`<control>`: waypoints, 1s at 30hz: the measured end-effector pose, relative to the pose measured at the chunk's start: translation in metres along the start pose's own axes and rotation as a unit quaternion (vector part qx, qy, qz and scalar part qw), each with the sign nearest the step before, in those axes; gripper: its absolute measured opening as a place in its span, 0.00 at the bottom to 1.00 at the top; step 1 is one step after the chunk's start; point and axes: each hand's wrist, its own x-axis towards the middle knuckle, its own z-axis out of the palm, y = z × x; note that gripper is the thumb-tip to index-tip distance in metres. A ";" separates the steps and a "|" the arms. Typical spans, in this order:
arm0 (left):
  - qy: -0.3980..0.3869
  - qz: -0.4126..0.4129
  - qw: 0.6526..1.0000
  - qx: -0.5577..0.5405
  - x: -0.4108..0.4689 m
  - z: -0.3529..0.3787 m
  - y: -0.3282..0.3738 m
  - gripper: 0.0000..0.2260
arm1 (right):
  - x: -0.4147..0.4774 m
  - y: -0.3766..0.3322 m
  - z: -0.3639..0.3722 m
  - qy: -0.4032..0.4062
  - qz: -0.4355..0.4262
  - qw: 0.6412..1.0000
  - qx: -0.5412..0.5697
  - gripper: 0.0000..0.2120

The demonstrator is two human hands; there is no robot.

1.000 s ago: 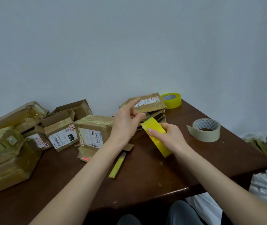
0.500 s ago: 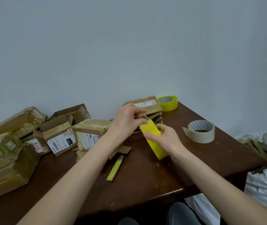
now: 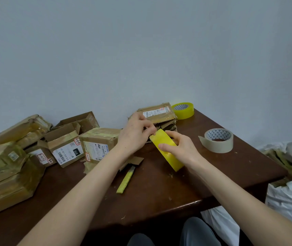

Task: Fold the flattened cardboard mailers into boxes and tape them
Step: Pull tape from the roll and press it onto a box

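My right hand point(image 3: 179, 148) grips a yellow tape roll point(image 3: 165, 150), held edge-on above the table. The fingertips of my left hand point(image 3: 135, 135) pinch at the roll's upper edge; whether a loose tape end is lifted I cannot tell. Just behind my hands lies a stack of flattened cardboard mailers point(image 3: 159, 115) with a white label on top. Several folded and taped boxes point(image 3: 95, 142) stand at the left of the brown table point(image 3: 159, 189).
A second yellow tape roll point(image 3: 183, 110) sits at the back by the wall. A beige tape roll point(image 3: 219, 140) lies at the right. A yellow utility knife point(image 3: 125, 178) lies under my left forearm. White bags point(image 3: 290, 192) stand beyond the table's right edge.
My left hand has moved from the mailer stack to the roll's upper edge and closed its fingertips there. The right hand keeps hold of the roll.
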 end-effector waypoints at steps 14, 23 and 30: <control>0.036 -0.130 0.986 -0.096 -0.012 -0.019 -0.052 0.20 | 0.009 0.000 0.019 -0.020 -0.038 0.860 -0.509 0.27; 0.123 -0.185 0.975 0.024 0.018 -0.068 -0.181 0.18 | 0.036 -0.054 0.082 -0.041 -0.104 0.940 -0.323 0.26; -0.014 -0.264 0.962 0.060 0.024 -0.040 -0.232 0.27 | 0.064 -0.049 0.197 -0.058 0.022 0.976 -0.207 0.37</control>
